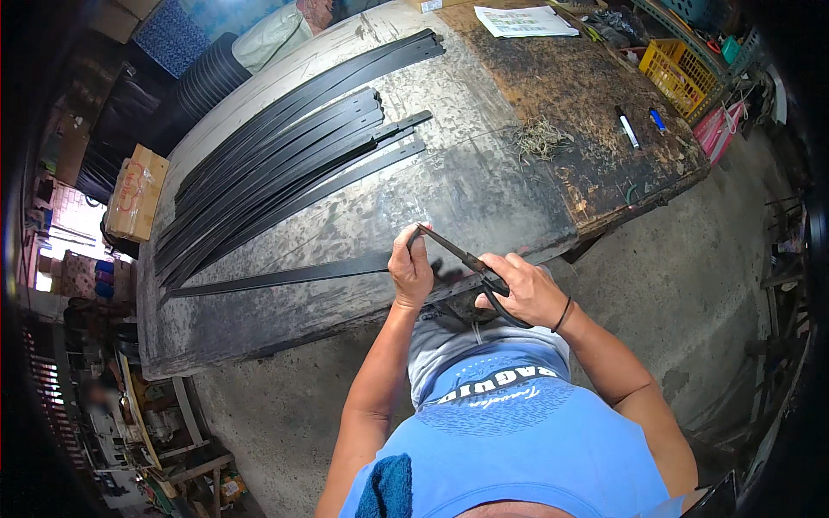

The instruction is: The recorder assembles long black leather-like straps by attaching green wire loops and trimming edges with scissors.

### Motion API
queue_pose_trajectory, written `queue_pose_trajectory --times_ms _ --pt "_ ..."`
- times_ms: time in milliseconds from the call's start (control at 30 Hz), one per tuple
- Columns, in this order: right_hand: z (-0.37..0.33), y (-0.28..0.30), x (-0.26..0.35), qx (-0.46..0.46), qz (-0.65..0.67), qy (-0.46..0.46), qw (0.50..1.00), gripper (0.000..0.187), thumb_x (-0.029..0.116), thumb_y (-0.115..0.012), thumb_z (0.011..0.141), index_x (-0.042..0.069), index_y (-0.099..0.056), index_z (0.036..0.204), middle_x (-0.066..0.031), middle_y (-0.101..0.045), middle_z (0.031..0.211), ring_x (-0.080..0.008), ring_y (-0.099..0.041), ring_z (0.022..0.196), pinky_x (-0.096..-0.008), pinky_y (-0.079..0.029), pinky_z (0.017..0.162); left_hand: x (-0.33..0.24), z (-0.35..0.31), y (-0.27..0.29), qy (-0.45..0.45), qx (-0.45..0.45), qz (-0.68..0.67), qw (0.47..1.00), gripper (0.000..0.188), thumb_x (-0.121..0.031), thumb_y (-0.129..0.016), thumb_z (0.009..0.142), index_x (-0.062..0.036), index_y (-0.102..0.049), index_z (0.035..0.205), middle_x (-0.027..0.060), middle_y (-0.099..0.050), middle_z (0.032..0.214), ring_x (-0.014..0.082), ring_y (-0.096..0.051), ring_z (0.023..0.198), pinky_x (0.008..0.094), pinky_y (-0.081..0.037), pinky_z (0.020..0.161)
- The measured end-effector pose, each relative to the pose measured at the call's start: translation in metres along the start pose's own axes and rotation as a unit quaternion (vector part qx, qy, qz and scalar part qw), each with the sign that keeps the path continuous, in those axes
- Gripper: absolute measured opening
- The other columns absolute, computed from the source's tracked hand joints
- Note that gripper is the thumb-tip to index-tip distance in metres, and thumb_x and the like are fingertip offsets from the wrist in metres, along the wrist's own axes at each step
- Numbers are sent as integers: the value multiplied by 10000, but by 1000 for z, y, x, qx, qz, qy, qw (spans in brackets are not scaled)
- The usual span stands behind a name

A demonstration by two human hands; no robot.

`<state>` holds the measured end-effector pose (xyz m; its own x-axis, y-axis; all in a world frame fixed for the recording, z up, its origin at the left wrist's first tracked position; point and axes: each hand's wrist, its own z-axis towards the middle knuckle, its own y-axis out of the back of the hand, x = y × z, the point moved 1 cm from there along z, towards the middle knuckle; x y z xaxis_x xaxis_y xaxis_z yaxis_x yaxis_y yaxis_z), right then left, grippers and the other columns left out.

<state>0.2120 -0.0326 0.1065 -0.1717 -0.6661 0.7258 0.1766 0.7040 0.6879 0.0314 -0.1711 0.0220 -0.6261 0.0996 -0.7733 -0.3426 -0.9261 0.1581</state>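
Head view: person stands at the near edge of a workbench, both forearms entering from the lower edge.
Workbench [484,186]: large, worn top, grey and scuffed on the left portion, dark brown and rough on the right portion.
Strip stack [285,147]: many long black flat strips lying side by side on the grey portion, running diagonally from the far centre toward the near left.
Single strip [285,276]: one long black flat strip lying apart from the stack, nearer the person, running roughly along the near edge; its right end reaches the left hand.
Cardboard box [136,192]: brown, standing off the left end of the bench.
Yellow crate [678,73]: slotted plastic basket at the far right, beyond the bench.
Paper sheet [525,21]: white printed sheet on the far brown portion.
Fibre tuft [542,138]: small tangle of pale strands on the bench top, well apart from the hands.
Markers [628,128]: one white-bodied pen and a blue one just beside it on the brown portion.
Left hand [411,272]: closed, fingers pinched on the right end of the single strip at the bench edge.
Right hand [528,289]: closed around the dark handles of the shears [471,263].
Shears: blades point up-left toward the left hand, tip meeting the strip end at the left fingertips; whether the blades are parted cannot be told.
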Motion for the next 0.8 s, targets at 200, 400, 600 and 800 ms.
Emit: queue_pose_trajectory --times_ms 200,400,600,800 --pt "-4 -2 -1 -17 -13 15 1000 700 548 -696 801 124 -489 1319 -221 -575 938 -448 -624 810 -517 -509 688 0 -1 -2 -20 9 14 1000 202 -45 -517 988 0 -553 1182 158 -690 1057 237 -680 969 336 -525 860" --pt "-7 -3 3 -18 -33 -9 999 680 508 -704 807 119 -485 1321 -216 -577 907 -453 -624 795 -517 -513 666 2 -3 -2 -24 21 43 999 214 -36 -516 985 2 -554 1192 151 -692 1048 234 -682 960 335 -525 859" --pt "-5 -6 -8 -74 11 13 997 654 468 -732 799 94 -509 1288 -215 -593 878 -436 -626 819 -489 -509 680 -5 3 -4 -9 29 33 999 191 -76 -473 1015 0 -533 1181 125 -675 1023 197 -661 950 334 -507 888" --pt "-1 -1 -13 -82 69 -2 994 640 426 -759 795 59 -519 1261 -166 -573 866 -337 -583 778 -416 -478 715 -2 4 -1 52 6 -52 997 208 -152 -463 1034 17 -536 1129 107 -661 955 186 -651 880 340 -512 863"
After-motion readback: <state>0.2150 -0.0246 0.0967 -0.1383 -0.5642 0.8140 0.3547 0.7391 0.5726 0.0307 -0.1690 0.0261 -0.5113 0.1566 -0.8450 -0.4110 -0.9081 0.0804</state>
